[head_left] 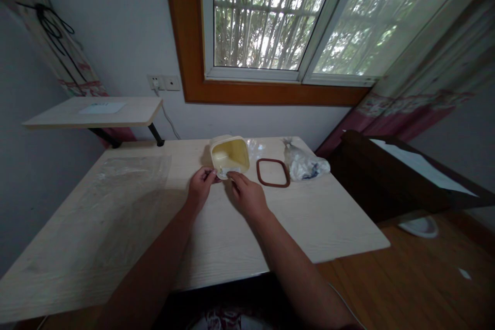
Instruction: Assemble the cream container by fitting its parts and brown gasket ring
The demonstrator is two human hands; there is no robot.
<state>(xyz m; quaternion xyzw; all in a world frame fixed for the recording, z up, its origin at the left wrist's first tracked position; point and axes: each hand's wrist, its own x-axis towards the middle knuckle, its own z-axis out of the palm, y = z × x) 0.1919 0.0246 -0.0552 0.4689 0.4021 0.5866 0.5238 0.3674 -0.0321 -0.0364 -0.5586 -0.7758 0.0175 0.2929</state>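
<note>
Closest to the camera, dark clothing (pixel 220 294) fills the bottom edge, and a patterned patch (pixel 224 319) on it is cut off by the frame. From either side of it the person's forearms reach forward over the pale counter (pixel 325 221), converging on a yellowish container (pixel 231 154) that lies tipped near the far edge, its open mouth turned toward the person. The left hand (pixel 200 188) comes in at the container's near left corner, thumb and fingers drawn together; the right hand (pixel 249 195), back upward and fingers bent, brings its fingertips to the near rim. Between them sits a small whitish piece (pixel 229 170), too small to make out, and the fingers mask part of it, so one cannot tell exactly what either hand pinches. Inside the container, the yellow walls and floor show, partly shaded. Just right of it lies a reddish-brown ring frame (pixel 274 185) with rounded corners, flat on the counter, and beside that a clear plastic bag (pixel 307 162), gathered at the top, holding whitish and dark contents that blur through the film. At left, a transparent sheet (pixel 131 178) lies on the counter, its nearer edge hard to trace in the shadow.
</note>
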